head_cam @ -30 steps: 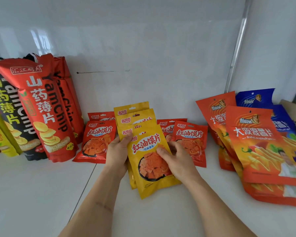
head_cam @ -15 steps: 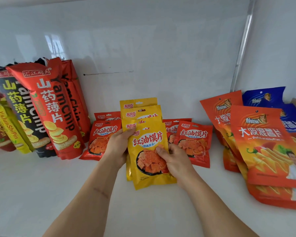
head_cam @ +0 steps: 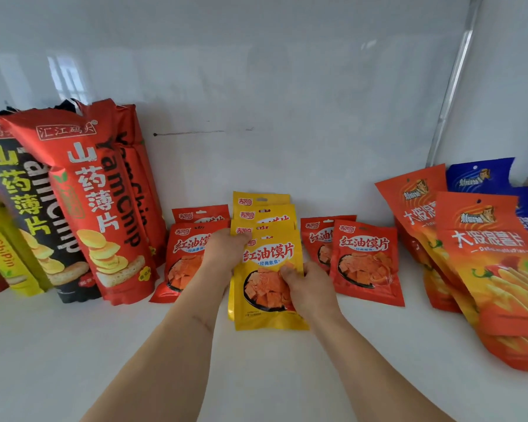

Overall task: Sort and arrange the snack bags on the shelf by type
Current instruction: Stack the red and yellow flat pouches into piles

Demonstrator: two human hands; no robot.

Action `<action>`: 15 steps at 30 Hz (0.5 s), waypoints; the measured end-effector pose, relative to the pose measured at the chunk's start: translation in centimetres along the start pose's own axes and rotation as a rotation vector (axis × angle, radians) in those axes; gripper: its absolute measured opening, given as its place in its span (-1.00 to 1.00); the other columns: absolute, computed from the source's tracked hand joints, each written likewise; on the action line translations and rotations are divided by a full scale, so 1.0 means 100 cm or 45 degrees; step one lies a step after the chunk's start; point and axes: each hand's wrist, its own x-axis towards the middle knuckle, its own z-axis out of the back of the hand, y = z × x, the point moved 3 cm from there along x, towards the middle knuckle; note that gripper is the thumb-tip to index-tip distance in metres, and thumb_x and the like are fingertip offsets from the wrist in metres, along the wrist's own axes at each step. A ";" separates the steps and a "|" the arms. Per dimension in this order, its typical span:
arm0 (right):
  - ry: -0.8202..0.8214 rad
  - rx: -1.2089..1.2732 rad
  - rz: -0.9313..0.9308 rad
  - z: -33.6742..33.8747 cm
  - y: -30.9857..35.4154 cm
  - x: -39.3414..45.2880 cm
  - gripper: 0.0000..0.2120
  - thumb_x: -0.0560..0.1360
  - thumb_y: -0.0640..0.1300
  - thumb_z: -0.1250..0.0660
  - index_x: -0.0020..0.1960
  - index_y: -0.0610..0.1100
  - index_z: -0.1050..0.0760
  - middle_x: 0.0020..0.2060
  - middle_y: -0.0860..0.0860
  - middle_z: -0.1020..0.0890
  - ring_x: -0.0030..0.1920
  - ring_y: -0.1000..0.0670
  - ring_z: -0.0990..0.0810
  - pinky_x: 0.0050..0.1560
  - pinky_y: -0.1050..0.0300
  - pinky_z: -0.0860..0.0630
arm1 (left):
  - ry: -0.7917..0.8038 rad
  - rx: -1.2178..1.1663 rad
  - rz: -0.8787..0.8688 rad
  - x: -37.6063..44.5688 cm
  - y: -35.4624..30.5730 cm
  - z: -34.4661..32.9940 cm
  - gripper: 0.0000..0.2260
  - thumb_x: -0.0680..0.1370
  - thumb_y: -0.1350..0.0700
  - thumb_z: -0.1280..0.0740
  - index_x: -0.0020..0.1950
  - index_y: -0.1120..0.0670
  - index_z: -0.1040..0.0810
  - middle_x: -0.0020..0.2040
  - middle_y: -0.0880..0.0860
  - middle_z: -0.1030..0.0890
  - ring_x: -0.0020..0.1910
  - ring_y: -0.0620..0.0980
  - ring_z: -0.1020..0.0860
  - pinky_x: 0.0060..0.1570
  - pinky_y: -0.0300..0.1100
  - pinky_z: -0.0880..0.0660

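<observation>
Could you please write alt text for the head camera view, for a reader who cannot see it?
Both hands, left hand and right hand, grip the front yellow snack bag of a yellow stack on a white shelf, flanked by small red bags.

two bare forearms, no sleeves, no watch or rings visible. left hand (head_cam: 226, 254) and right hand (head_cam: 310, 289) ungloved. thin line mark across left forearm (head_cam: 203, 321).

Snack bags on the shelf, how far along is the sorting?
Mostly grouped: yam chip bags left, orange potato-stick bags right. In hand: both hands, left hand and right hand, hold the yellow bags. Left: small red bags sit split either side.
</observation>
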 end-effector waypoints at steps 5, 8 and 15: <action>-0.096 -0.164 -0.012 -0.013 0.004 0.003 -0.68 0.57 0.13 -0.27 0.08 -0.12 -0.54 -0.04 -0.02 -0.65 -0.04 -0.07 -0.61 -0.15 0.10 -0.43 | -0.090 0.414 -0.187 0.017 0.013 -0.001 -0.76 0.64 -0.04 -0.27 0.12 0.12 -0.54 -0.01 0.05 -0.63 -0.08 0.09 -0.58 -0.16 -0.08 -0.48; -0.129 -0.255 0.000 -0.018 0.004 0.005 -0.65 0.55 0.16 -0.27 0.08 -0.11 -0.57 0.00 -0.04 -0.64 0.00 -0.09 -0.61 -0.07 0.06 -0.50 | -0.120 0.503 -0.262 0.022 0.016 0.003 -0.71 0.64 -0.06 -0.25 0.18 0.14 -0.52 0.02 0.09 -0.65 -0.06 0.13 -0.59 -0.16 -0.06 -0.51; -0.166 -0.407 -0.028 -0.017 0.002 0.007 -0.58 0.50 0.28 -0.27 0.00 -0.08 -0.57 -0.04 -0.05 -0.62 -0.07 -0.07 -0.61 -0.06 -0.02 -0.55 | -0.120 0.523 -0.316 0.024 0.016 0.005 -0.59 0.62 -0.03 -0.32 0.39 0.17 -0.43 0.20 0.15 -0.62 0.14 0.19 -0.59 -0.02 -0.03 -0.52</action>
